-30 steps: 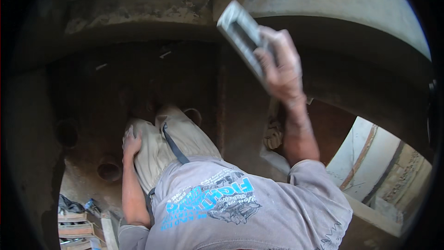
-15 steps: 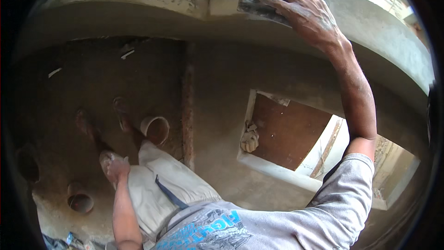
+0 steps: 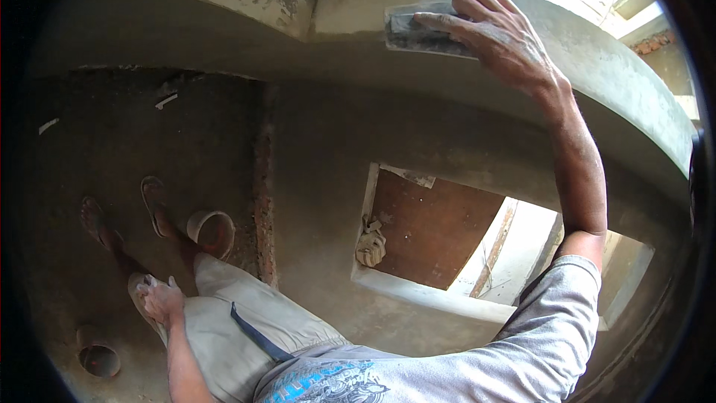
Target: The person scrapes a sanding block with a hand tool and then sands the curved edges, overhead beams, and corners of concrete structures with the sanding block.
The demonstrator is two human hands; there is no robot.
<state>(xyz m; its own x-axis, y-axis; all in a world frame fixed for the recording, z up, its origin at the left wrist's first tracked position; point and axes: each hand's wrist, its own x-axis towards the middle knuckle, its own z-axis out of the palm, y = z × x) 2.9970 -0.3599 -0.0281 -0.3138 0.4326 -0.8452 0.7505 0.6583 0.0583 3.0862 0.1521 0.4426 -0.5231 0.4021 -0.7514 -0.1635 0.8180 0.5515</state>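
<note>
Holding grey float (image 3: 418,42) against concrete beam (image 3: 350,9) near its corner, clamped by fingers of right hand (image 3: 516,48), seemingly to spread pressure; resting left hand (image 3: 160,301) on knee (image 3: 137,291), likely for balance, with finger grip unclear

Downward from the head it's being filmed, through one wide fisheye camera: the right hand (image 3: 507,46) is caught near, the floor (image 3: 108,153) shown farther off, leftward of that hand.
</note>
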